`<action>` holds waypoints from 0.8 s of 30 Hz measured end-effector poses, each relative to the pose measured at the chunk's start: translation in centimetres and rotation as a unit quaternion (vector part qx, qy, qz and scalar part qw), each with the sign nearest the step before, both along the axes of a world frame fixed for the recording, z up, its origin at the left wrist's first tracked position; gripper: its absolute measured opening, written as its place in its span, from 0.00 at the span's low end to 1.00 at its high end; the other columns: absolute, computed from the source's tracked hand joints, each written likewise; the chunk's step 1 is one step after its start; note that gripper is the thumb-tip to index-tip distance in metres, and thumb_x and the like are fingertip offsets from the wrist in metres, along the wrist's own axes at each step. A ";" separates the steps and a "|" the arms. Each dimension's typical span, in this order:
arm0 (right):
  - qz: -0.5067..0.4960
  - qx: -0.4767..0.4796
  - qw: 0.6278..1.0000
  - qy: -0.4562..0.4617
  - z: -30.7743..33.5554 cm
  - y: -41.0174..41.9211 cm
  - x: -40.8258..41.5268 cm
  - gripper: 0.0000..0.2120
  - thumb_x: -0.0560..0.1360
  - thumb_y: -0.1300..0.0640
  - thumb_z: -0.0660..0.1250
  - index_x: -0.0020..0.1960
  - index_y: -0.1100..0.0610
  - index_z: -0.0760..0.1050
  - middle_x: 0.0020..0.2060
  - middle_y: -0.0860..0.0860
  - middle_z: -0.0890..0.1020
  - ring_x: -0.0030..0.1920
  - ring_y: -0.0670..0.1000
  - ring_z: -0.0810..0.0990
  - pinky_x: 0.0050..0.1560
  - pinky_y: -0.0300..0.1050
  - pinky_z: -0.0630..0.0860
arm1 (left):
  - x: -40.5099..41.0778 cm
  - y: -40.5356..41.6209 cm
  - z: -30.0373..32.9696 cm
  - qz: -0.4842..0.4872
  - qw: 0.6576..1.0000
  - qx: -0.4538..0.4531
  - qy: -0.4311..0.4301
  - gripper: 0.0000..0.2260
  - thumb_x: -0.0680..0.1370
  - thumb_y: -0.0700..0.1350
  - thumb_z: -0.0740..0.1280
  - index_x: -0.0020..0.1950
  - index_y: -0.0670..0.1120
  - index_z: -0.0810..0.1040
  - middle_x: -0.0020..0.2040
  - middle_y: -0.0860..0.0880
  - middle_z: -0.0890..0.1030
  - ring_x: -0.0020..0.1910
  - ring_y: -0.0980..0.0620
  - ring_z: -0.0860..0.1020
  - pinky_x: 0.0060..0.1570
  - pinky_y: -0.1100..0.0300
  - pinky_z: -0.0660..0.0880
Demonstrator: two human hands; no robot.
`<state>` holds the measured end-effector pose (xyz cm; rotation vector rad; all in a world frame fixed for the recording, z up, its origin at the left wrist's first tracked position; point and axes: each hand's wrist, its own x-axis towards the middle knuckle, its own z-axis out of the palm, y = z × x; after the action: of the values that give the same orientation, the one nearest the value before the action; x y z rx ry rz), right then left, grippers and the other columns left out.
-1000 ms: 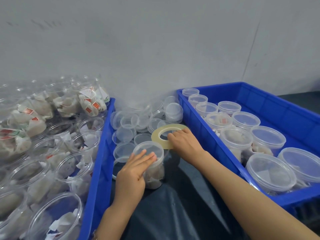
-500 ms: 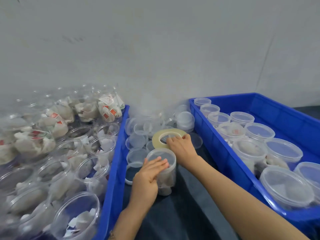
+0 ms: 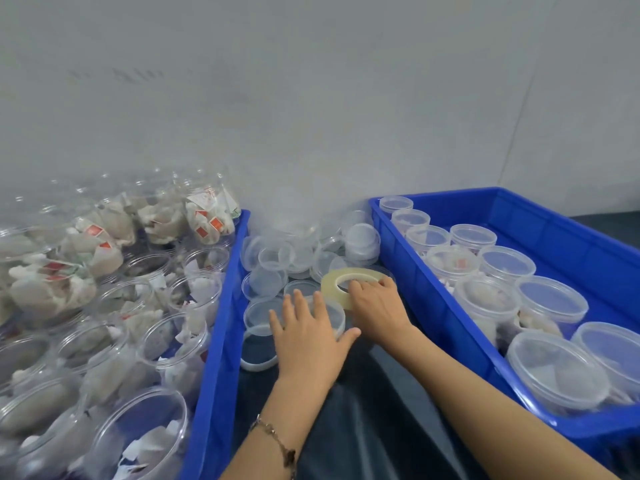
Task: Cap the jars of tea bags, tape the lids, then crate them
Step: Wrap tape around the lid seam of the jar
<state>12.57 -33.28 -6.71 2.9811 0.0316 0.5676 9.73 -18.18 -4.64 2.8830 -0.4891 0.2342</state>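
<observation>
Clear jar [image 3: 337, 315] under left hand [image 3: 308, 336]

Capped jar [image 3: 337, 315]: clear plastic, upright at frame centre on dark sheet, mostly hidden. Tape roll [image 3: 337, 282]: pale yellow ring, tilted, touching the jar's far rim. Loose lids [image 3: 294, 254]: clear discs heaped just above centre. Open jars [image 3: 145, 306] with tea bags: crowded at left in a blue crate [image 3: 221, 341]. Lidded jars [image 3: 550, 299]: upright rows at right in a second blue crate [image 3: 433, 299].
</observation>
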 end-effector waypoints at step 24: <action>0.088 0.008 0.996 0.018 0.3 1.9 2.6 0.16 0.76 0.52 0.60 0.61 0.56 0.67 0.46 0.52 0.83 0.47 0.57 0.81 0.38 0.46 0.69 | -0.2 2.8 0.1 -0.097 0.994 0.022 -0.054 0.28 0.79 0.60 0.56 0.77 0.54 0.53 0.77 0.58 0.54 0.71 0.54 0.58 0.61 0.60 0.66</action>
<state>15.21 -31.36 -6.45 3.0227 0.2965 0.5334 9.53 -15.41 -4.58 2.8490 -0.7991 0.3539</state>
